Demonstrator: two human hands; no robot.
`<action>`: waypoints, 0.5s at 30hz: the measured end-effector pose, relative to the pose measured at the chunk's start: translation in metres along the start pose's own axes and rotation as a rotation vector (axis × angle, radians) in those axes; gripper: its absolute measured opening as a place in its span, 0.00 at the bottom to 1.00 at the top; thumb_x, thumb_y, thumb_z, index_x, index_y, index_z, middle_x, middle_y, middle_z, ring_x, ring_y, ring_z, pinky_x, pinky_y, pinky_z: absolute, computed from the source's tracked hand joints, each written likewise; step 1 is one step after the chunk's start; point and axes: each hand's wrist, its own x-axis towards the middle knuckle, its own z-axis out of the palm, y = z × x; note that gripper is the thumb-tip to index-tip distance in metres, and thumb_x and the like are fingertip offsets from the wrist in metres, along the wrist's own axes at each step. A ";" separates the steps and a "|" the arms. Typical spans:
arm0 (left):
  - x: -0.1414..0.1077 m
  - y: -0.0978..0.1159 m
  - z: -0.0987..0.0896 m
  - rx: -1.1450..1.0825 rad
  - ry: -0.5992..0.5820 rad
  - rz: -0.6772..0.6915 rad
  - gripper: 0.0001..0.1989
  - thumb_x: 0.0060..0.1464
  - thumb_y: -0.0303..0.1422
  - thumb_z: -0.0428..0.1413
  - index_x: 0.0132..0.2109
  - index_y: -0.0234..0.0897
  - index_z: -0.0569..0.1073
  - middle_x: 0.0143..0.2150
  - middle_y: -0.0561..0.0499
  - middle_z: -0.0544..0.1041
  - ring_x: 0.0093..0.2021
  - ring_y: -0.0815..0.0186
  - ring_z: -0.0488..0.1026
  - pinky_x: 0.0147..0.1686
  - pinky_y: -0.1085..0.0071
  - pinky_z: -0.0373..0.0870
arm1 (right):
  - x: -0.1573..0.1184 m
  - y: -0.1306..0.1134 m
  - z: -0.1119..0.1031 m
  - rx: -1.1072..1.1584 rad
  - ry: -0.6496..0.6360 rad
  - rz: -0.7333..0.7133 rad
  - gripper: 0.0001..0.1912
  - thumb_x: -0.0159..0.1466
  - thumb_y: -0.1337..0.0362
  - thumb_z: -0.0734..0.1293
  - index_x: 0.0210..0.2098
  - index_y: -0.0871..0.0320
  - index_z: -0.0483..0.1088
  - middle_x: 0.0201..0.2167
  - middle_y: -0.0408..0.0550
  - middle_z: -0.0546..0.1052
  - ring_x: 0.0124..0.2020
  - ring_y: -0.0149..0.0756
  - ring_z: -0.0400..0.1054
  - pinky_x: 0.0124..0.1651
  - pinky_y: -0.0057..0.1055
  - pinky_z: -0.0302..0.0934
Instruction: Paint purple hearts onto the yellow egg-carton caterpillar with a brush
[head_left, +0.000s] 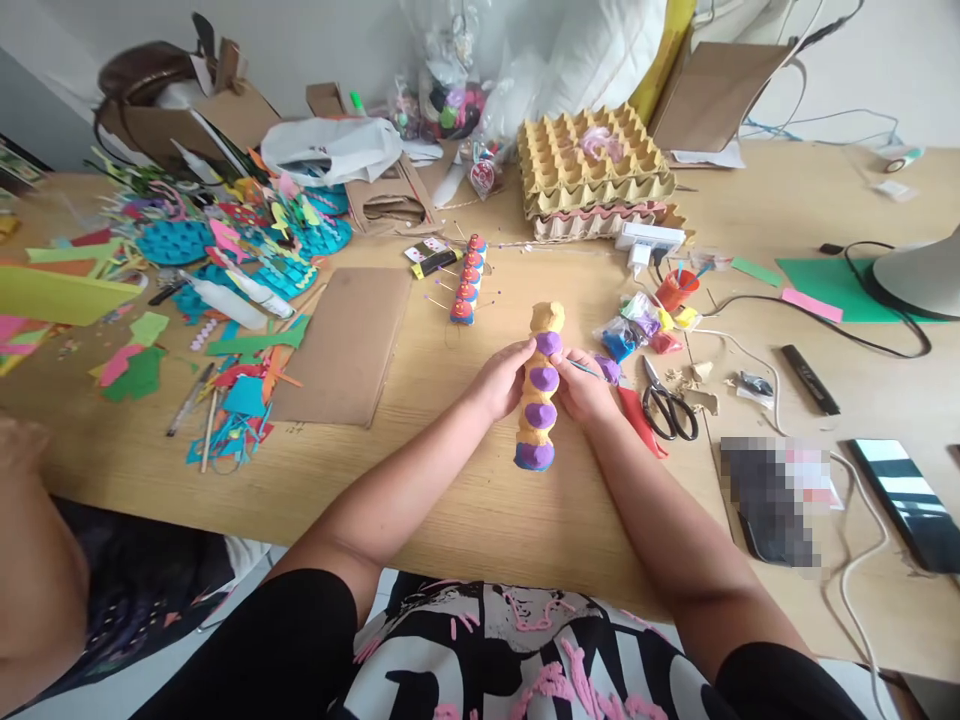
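Observation:
Between my hands, over the table, is a yellow egg-carton strip (536, 405) with a row of bumps. Purple clay coats several of its bumps; the one at the top is bare yellow. A trace of blue shows at the near end. My left hand (504, 382) grips the strip's left side, thumb near the upper purple bump. On the other side, my right hand (586, 390) has its fingertips closed against the strip. A thin bluish stick (585, 368) lies across the right fingers, its kind unclear. Purple clay (609, 370) sits just beyond that hand.
A finished-looking red and blue carton caterpillar (469, 280) with pins stands ahead. Scissors (667, 400), bagged clay (637, 320) and a phone (904, 500) lie right. Cardboard (349, 345) and paper scraps (244, 400) lie left. Egg trays (592, 165) are stacked behind. Another person's arm (37, 550) is far left.

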 end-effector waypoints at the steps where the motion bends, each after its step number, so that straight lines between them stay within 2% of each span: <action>1: 0.002 -0.002 0.000 0.010 -0.003 -0.003 0.22 0.54 0.47 0.80 0.40 0.35 0.83 0.32 0.53 0.83 0.30 0.69 0.76 0.32 0.71 0.71 | 0.000 0.002 -0.003 0.009 0.011 0.001 0.33 0.42 0.42 0.93 0.30 0.53 0.77 0.29 0.39 0.83 0.32 0.33 0.76 0.43 0.33 0.75; 9: 0.011 -0.014 -0.012 0.048 0.011 0.030 0.30 0.39 0.52 0.86 0.37 0.35 0.84 0.32 0.52 0.86 0.29 0.70 0.77 0.32 0.72 0.71 | 0.001 0.007 -0.018 0.032 -0.003 0.069 0.29 0.45 0.45 0.94 0.32 0.53 0.81 0.29 0.39 0.83 0.31 0.32 0.75 0.40 0.32 0.71; 15: 0.014 -0.018 -0.014 0.028 0.010 0.010 0.26 0.44 0.48 0.85 0.37 0.35 0.84 0.33 0.51 0.86 0.32 0.67 0.80 0.36 0.70 0.74 | 0.002 0.007 -0.020 0.068 0.006 0.089 0.31 0.48 0.39 0.92 0.29 0.53 0.79 0.28 0.40 0.81 0.30 0.32 0.74 0.39 0.32 0.72</action>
